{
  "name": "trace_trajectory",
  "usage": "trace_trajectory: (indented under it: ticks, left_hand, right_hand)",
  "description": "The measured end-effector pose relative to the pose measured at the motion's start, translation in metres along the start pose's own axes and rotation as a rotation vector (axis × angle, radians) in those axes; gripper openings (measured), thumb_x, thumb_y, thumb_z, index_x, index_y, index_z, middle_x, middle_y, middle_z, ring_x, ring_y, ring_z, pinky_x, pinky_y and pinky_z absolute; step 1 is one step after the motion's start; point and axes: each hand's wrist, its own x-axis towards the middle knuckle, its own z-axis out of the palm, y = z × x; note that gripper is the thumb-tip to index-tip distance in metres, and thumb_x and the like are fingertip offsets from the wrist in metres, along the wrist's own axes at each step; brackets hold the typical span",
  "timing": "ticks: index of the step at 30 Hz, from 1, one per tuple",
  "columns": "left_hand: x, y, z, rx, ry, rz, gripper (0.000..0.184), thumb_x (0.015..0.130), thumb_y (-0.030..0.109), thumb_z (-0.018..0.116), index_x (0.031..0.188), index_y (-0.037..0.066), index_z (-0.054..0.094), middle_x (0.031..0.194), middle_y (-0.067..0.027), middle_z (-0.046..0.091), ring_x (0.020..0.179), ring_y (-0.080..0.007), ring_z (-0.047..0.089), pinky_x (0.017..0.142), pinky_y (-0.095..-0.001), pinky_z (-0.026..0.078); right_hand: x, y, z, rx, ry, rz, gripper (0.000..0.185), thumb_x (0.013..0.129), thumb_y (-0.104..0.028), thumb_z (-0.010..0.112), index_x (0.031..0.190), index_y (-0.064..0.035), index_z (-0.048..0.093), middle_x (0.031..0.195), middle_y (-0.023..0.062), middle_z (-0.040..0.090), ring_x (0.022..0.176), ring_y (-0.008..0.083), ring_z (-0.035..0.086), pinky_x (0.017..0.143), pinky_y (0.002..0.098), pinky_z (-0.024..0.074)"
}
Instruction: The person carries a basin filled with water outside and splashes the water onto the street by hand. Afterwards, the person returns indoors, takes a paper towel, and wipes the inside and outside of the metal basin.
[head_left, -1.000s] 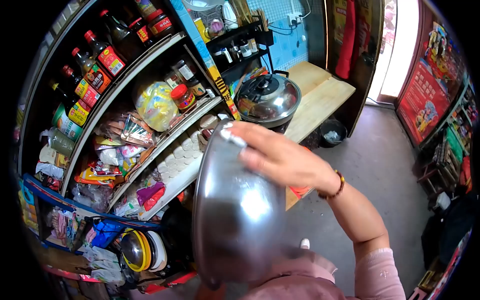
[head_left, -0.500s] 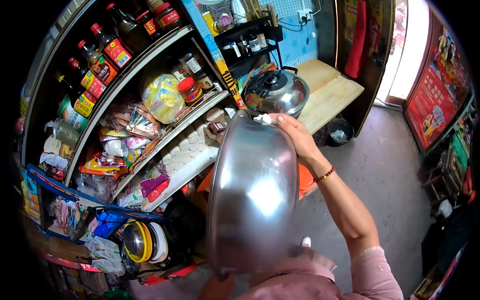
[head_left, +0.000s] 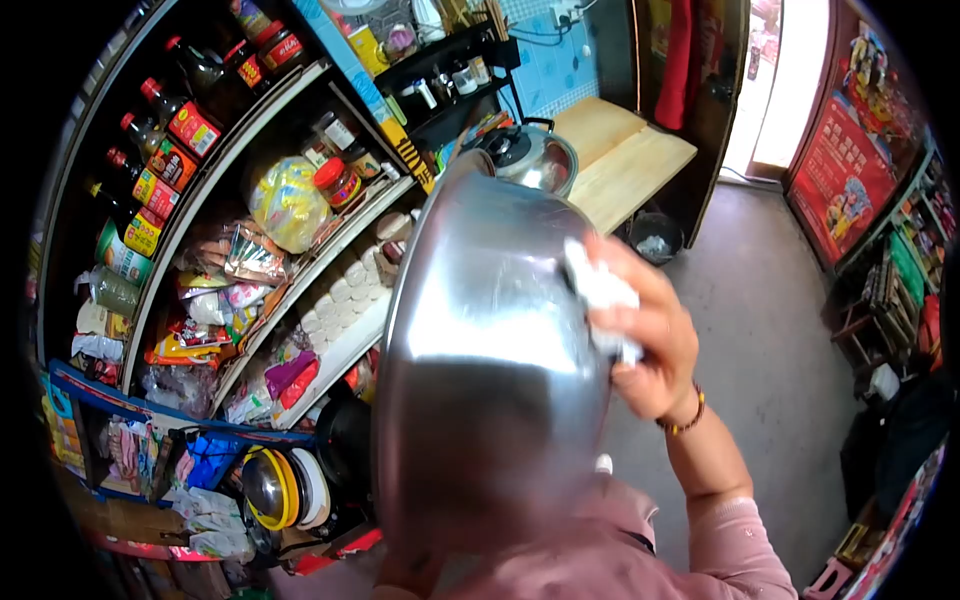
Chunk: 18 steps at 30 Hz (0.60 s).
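Note:
A large shiny metal basin [head_left: 485,290] is tilted up on its side before me, its outer wall facing right. My right hand [head_left: 655,335] grips a crumpled white cloth [head_left: 608,300] and presses it to the basin's right outer side; the hand is slightly blurred. My left hand [head_left: 412,565] is at the basin's lower edge and holds it up; its fingers are dark and mostly hidden behind the metal.
Shelves on the left carry sauce bottles [head_left: 185,120], jars and bagged goods. Beyond the basin are a lidded pot [head_left: 545,160] and a wooden board [head_left: 630,165]. A black bin [head_left: 655,238] stands below the board. Pot lids [head_left: 270,487] are at lower left.
My right hand has moved from the basin's upper rim down and right onto its outer wall, with the cloth. The basin has shifted slightly left, and the view has turned a little.

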Motion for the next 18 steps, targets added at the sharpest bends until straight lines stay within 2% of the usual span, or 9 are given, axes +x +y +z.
trace_trajectory:
  ticks: [3,5,7,8,9,12,14,17,18]
  left_hand:
    - [0.036,-0.001,0.007,0.072,-0.045,0.016,0.040,0.073,0.009,0.050,0.112,0.005,0.045,0.099,-0.0122,0.054,0.082,-0.0256,0.056,0.070,-0.0392,0.050]
    - [0.068,0.002,0.005,0.148,-0.077,0.052,0.040,0.073,0.009,0.050,0.112,0.004,0.045,0.099,-0.0124,0.054,0.082,-0.0258,0.056,0.070,-0.0393,0.050]
    - [0.069,0.023,0.026,0.189,0.002,0.118,0.040,0.072,0.008,0.050,0.112,0.004,0.045,0.099,-0.0125,0.054,0.081,-0.0260,0.056,0.070,-0.0394,0.050]
    - [0.049,0.042,0.057,0.196,0.121,0.132,0.048,0.065,-0.002,0.046,0.113,-0.001,0.040,0.094,-0.0168,0.052,0.084,-0.0304,0.056,0.073,-0.0397,0.050]
    - [0.045,0.051,0.064,0.204,0.064,0.246,0.052,0.064,-0.003,0.045,0.115,-0.003,0.037,0.094,-0.0174,0.051,0.083,-0.0314,0.056,0.073,-0.0394,0.051]
    - [0.045,0.062,0.064,0.093,-0.021,0.407,0.055,0.063,-0.003,0.043,0.118,-0.003,0.037,0.099,-0.0169,0.050,0.087,-0.0301,0.054,0.077,-0.0399,0.048]
    - [0.035,0.064,0.071,0.040,0.005,0.433,0.056,0.065,-0.004,0.042,0.121,-0.003,0.038,0.110,-0.0176,0.048,0.099,-0.0300,0.050,0.085,-0.0386,0.043]
    - [0.046,0.054,0.064,-0.007,0.093,0.532,0.056,0.066,-0.004,0.042,0.122,-0.003,0.037,0.112,-0.0178,0.046,0.100,-0.0299,0.050,0.085,-0.0386,0.043]
    - [0.044,0.052,0.072,-0.052,0.100,0.577,0.058,0.065,-0.006,0.040,0.123,0.000,0.037,0.111,-0.0159,0.048,0.097,-0.0296,0.051,0.084,-0.0382,0.044]
  right_hand:
    - [-0.017,-0.014,0.000,-0.217,0.035,0.130,0.034,0.060,0.014,0.051,0.091,0.0013,0.060,0.110,0.0172,0.054,0.106,0.0341,0.051,0.088,0.0361,0.0411]
    - [-0.019,-0.011,-0.009,-0.071,0.188,0.451,0.023,0.075,0.009,0.048,0.095,0.0027,0.058,0.104,0.0121,0.058,0.099,0.0200,0.054,0.084,0.0301,0.0424]
    - [-0.010,0.000,-0.017,0.342,0.510,0.818,0.022,0.086,-0.003,0.045,0.104,0.0041,0.054,0.103,0.0084,0.057,0.097,0.0134,0.052,0.084,0.0275,0.0415]
    - [-0.002,0.004,-0.026,0.340,0.448,0.868,0.029,0.090,-0.014,0.043,0.111,0.0053,0.049,0.102,0.0069,0.056,0.094,0.0104,0.051,0.082,0.0240,0.0404]
    - [0.008,0.008,-0.027,0.461,0.481,0.937,0.031,0.091,-0.018,0.043,0.111,0.0049,0.049,0.097,0.0061,0.057,0.089,0.0087,0.050,0.079,0.0207,0.0395]
    - [0.002,0.036,-0.038,0.137,0.224,0.944,0.032,0.091,-0.019,0.043,0.110,0.0052,0.050,0.095,0.0047,0.057,0.085,0.0065,0.049,0.074,0.0203,0.0399]
    - [-0.003,0.041,-0.042,0.173,0.139,1.216,0.029,0.089,-0.018,0.047,0.106,0.0048,0.053,0.096,0.0056,0.056,0.085,0.0074,0.048,0.073,0.0228,0.0401]
    - [-0.035,0.058,-0.031,-0.069,0.188,1.060,0.025,0.087,-0.015,0.052,0.104,0.0040,0.053,0.085,0.0018,0.057,0.071,0.0051,0.050,0.062,0.0196,0.0424]
    - [-0.042,0.060,-0.024,-0.338,0.173,0.930,0.023,0.084,-0.012,0.056,0.101,0.0037,0.054,0.080,0.0000,0.055,0.069,0.0042,0.046,0.061,0.0184,0.0396]
